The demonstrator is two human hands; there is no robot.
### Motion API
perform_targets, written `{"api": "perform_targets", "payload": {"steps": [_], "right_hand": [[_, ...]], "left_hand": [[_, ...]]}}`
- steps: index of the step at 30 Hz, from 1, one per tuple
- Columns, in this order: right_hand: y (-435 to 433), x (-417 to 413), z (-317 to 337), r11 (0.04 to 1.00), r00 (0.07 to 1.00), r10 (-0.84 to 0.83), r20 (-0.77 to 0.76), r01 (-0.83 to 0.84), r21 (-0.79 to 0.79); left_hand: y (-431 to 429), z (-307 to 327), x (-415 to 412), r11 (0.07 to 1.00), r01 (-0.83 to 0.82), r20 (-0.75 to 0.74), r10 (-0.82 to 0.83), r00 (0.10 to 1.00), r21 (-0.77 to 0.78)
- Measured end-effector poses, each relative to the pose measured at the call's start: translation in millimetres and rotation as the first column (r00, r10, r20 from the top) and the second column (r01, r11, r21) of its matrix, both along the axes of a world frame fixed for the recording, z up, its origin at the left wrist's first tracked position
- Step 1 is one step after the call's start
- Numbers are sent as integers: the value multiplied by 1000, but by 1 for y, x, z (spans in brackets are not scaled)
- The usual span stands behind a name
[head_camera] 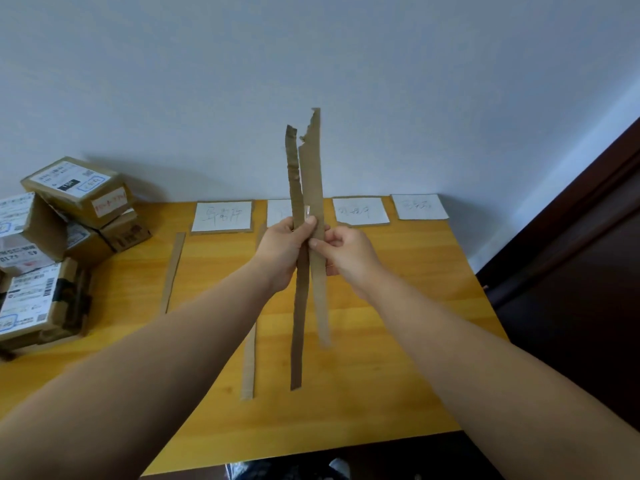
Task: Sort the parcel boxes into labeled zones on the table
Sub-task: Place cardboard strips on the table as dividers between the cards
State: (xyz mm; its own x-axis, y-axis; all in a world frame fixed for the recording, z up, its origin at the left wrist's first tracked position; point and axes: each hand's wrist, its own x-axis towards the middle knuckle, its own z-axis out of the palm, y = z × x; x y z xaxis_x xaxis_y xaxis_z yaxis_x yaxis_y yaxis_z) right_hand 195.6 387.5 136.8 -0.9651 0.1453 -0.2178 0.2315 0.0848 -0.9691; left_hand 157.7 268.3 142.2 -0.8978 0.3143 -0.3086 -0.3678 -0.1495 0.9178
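Note:
Two long cardboard strips (300,306) stand nearly upright above the middle of the yellow wooden table (398,358). My left hand (282,252) grips the darker strip, and my right hand (346,252) pinches the lighter strip (311,174) beside it. A pile of several parcel boxes (74,194) with shipping labels sits at the table's left edge. Along the back edge lie white handwritten zone labels (221,216), another label (362,211) and a third label (419,206); one more is partly hidden behind the strips.
Two cardboard strips lie flat on the table as dividers: one strip (172,271) at the left, another strip (249,368) under my left forearm. A pale wall stands behind the table. Dark wooden furniture (571,271) flanks the right side.

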Motion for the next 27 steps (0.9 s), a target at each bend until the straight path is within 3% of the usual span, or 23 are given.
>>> {"api": "perform_targets", "payload": {"steps": [10, 20, 27], "right_hand": [[35, -15, -47, 990, 985, -100, 142, 84, 116], [38, -44, -146, 950, 924, -158, 348, 47, 307], [38, -62, -175, 949, 870, -208, 447, 70, 306]], "left_hand": [[-14, -40, -23, 984, -102, 93, 116, 989, -147], [-19, -92, -60, 987, -50, 195, 79, 978, -150], [-23, -117, -73, 980, 11, 293, 50, 955, -200]]}}
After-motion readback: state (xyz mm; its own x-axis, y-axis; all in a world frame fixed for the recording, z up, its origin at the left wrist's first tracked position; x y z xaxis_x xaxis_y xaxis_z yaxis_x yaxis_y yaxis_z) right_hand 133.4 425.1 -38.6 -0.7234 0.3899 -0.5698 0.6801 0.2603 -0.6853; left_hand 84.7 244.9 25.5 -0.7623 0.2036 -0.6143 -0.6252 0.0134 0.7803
